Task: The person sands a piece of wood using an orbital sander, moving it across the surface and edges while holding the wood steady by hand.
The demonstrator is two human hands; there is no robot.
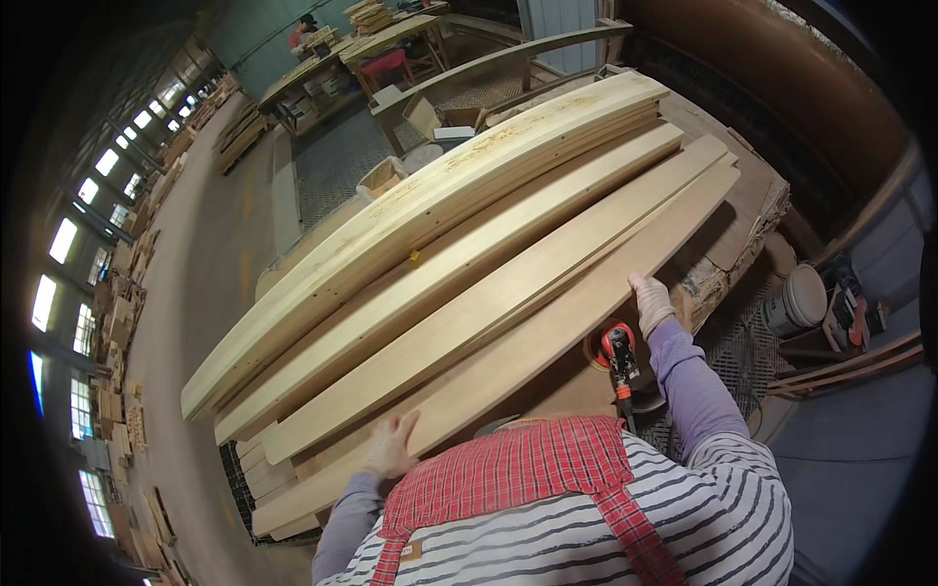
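Note:
Closest to me is a long, smooth wooden board (532, 363), lying slanted from lower left to upper right. My left hand (391, 446), in a pale glove, grips its near edge toward the left end. Further right, my right hand (653, 303), also gloved, grips the same edge, its thumb side showing and its other fingers mostly hidden. A red and black power sander (620, 352) with a hose rests on the bench beside my right forearm, touched by neither hand.
Beyond the held board lie another wooden board (489, 303), a pale beam (459, 269) and a stack of curved beams (430, 220). White buckets (796, 298) stand at right, near a shelf of tools. Far back, a person (305, 37) stands at a table. Lumber piles line the left wall.

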